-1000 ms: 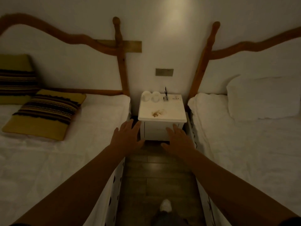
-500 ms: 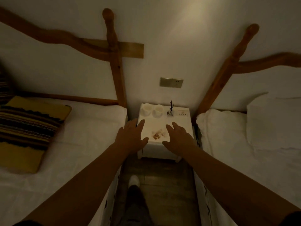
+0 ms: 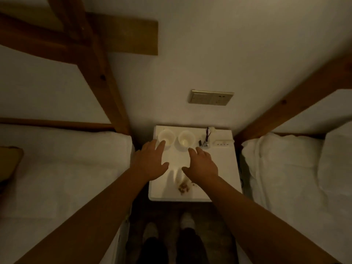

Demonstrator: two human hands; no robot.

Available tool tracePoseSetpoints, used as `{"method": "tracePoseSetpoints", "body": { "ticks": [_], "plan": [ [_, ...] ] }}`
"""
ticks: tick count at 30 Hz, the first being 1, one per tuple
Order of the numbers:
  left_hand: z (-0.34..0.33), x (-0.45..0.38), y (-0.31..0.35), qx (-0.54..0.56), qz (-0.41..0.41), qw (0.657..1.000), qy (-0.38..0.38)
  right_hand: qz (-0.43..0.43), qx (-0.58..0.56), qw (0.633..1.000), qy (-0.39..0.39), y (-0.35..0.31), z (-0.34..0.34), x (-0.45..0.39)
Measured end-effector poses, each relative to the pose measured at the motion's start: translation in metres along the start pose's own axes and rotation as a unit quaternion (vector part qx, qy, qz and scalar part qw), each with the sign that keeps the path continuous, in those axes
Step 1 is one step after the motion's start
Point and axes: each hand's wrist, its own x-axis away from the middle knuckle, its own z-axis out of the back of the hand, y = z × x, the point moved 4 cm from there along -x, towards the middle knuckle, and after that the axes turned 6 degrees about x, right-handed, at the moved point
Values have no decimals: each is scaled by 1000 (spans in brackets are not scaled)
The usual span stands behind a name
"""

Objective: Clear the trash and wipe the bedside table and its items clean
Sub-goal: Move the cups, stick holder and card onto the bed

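Bedside table (image 3: 219,168), white, sits centre frame between two beds. Left hand (image 3: 150,162) and right hand (image 3: 202,164) hover above it, fingers spread, holding nothing. Two cups (image 3: 166,137) at its upper left look light and tippable; grasp their sides. Crumbs (image 3: 183,187) lie lower centre.

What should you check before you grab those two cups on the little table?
1. Both hands free: ok. The left hand and right hand hold nothing.
2. Cups upright: ok. The left cup and right cup stand open side up.
3. Cups empty: cannot tell, too dim.
4. Left hand lined up: ok, its fingertips reach the left cup.
5. Crumbs cleared: not ok, they lie near the front edge of the bedside table.
6. Wiping cloth ready: cannot tell, none in view.
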Motion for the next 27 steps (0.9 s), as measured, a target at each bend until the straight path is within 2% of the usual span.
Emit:
{"method": "tracePoseSetpoints", "body": {
  "ticks": [6,11,14,19,22,27],
  "plan": [
    [-80,-93,-29,3,16,999,-29,2,36,999,-20,-1,-67,-123],
    [-110,-167,-47,-7,10,996,-83,-33,26,998,-43,8,-101,-200],
    [-123,-188,-48,-23,14,993,-118,-18,10,999,-40,12,-111,-225],
    [-125,-192,-39,-21,15,999,-40,16,8,1000,-23,18,-115,-236],
    [-124,-190,-41,-12,22,999,-35,27,2,999,-29,18,-112,-235],
    [-113,-161,-70,39,108,993,-13,108,42,993,-15,-9,-97,-224]
  ]
}}
